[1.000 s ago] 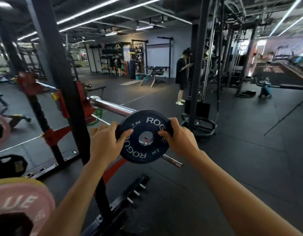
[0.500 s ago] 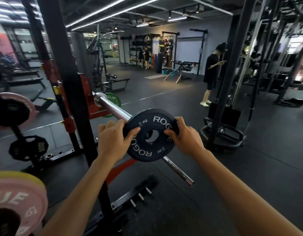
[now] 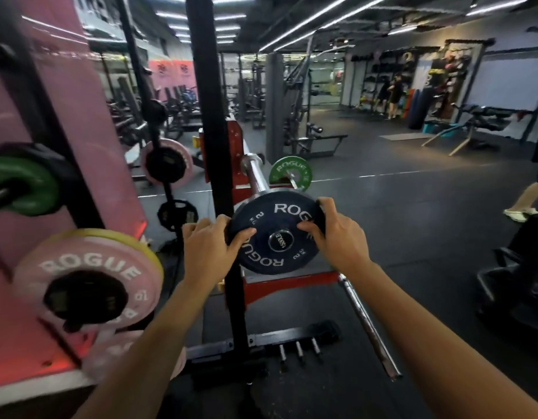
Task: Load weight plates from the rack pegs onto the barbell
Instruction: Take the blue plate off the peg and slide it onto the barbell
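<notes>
A small dark blue Rogue weight plate (image 3: 273, 219) sits on the end of the chrome barbell sleeve (image 3: 255, 173), whose end cap shows through the plate's hole. My left hand (image 3: 208, 246) grips the plate's left edge and my right hand (image 3: 334, 234) grips its right edge. The barbell rests on the red and black rack (image 3: 207, 116). Pink plates (image 3: 86, 279) and a green plate (image 3: 22, 186) hang on rack pegs at the left.
A safety bar (image 3: 367, 325) slopes down to the right below the plate. Small pegs (image 3: 298, 349) stick out of the rack's base. A green plate (image 3: 290, 173) hangs behind the barbell. A person's leg (image 3: 528, 201) is at the right edge; benches and machines stand beyond.
The view has swung left and the plate has slid onto the sleeve's end, with the end cap now filling its hole. Both hands keep their grip on the plate's edges.
</notes>
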A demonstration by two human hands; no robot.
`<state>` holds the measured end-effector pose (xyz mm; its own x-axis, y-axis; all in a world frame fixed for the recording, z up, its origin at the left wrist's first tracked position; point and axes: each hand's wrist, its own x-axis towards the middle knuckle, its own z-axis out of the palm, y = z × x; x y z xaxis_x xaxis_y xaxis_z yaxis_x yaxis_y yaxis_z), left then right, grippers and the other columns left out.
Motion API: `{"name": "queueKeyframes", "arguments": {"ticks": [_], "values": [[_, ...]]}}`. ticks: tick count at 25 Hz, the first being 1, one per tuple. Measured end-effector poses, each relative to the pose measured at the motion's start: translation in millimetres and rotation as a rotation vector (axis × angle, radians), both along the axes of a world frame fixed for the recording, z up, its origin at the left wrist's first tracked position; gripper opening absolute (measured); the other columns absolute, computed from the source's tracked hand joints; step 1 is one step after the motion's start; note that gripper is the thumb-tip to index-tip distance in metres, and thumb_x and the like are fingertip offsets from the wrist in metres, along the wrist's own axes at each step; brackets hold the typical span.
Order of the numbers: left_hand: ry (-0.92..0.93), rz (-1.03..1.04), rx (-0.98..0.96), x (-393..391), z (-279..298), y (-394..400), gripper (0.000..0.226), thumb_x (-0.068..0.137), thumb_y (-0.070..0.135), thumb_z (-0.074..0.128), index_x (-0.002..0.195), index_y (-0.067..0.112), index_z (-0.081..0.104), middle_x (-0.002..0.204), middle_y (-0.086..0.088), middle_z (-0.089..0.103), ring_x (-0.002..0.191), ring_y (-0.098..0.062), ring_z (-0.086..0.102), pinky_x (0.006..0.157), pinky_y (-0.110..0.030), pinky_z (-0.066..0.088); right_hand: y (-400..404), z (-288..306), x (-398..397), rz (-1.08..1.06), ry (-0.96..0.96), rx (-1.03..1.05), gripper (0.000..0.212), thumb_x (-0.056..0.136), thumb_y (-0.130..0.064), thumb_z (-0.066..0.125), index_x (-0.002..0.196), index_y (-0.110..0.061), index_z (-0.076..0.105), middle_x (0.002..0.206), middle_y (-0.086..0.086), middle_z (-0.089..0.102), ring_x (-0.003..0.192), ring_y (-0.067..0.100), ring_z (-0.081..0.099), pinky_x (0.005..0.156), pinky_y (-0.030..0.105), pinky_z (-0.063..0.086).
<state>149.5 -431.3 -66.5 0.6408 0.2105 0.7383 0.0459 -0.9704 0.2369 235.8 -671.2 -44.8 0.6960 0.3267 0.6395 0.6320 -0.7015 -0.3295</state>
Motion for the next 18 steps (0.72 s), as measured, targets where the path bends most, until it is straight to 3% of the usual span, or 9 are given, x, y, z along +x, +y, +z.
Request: {"name": "queueKeyframes", "arguments": {"ticks": [4,8,11,14,18], "values": [[0.049,0.088,-0.081,16.0,6.8,1.7,0.062,0.08,0.08,0.041,0.093,0.022,0.058,0.075,0.004,0.065,0.077,-0.023,0.062,0.08,-0.042,0.041,16.0,9.0,31.0,0.019,0.046,-0.042,0.053,0.089,-0.058,0.051,0.121,-0.018,0.041,0.09,0.006,0.066,0.078,0.031,0.064,0.058,0.032,0.037],[0.003,0.111,-0.147,37.6,13.9,10.9,0.054,0.073,0.069,0.066,0.099,0.022,0.058,0.083,0.009,0.066,0.085,-0.017,0.061,0.081,-0.037,0.036,30.5,10.6,70.0,-0.006,0.084,-0.054,0.065,0.081,-0.069,0.053,0.12,-0.018,0.042,0.1,0.007,0.066,0.088,0.029,0.064,0.06,0.034,0.044],[-0.075,0.098,-0.21,64.6,9.3,21.1,0.051,0.072,0.064,0.073,0.098,0.022,0.059,0.083,0.009,0.066,0.083,-0.015,0.061,0.082,-0.036,0.035,40.1,13.0,100.6,-0.025,0.088,-0.035,0.078,0.074,-0.075,0.055,0.124,-0.016,0.045,0.112,0.006,0.063,0.102,0.027,0.06,0.066,0.035,0.044],[-0.143,0.089,-0.249,101.3,3.6,39.1,0.052,0.072,0.067,0.071,0.097,0.023,0.06,0.083,0.011,0.065,0.082,-0.015,0.06,0.083,-0.043,0.043,60.3,11.6,133.6,-0.028,0.078,-0.02,0.079,0.075,-0.075,0.056,0.124,-0.015,0.046,0.119,0.005,0.058,0.112,0.025,0.053,0.069,0.036,0.043],[-0.114,0.085,-0.306,155.1,3.7,68.4,0.058,0.071,0.077,0.06,0.099,0.026,0.057,0.086,0.013,0.063,0.087,-0.014,0.057,0.084,-0.045,0.043,88.5,12.7,184.3,-0.028,0.072,-0.019,0.077,0.075,-0.074,0.057,0.121,-0.014,0.048,0.116,0.005,0.059,0.111,0.026,0.053,0.071,0.038,0.045]]}}
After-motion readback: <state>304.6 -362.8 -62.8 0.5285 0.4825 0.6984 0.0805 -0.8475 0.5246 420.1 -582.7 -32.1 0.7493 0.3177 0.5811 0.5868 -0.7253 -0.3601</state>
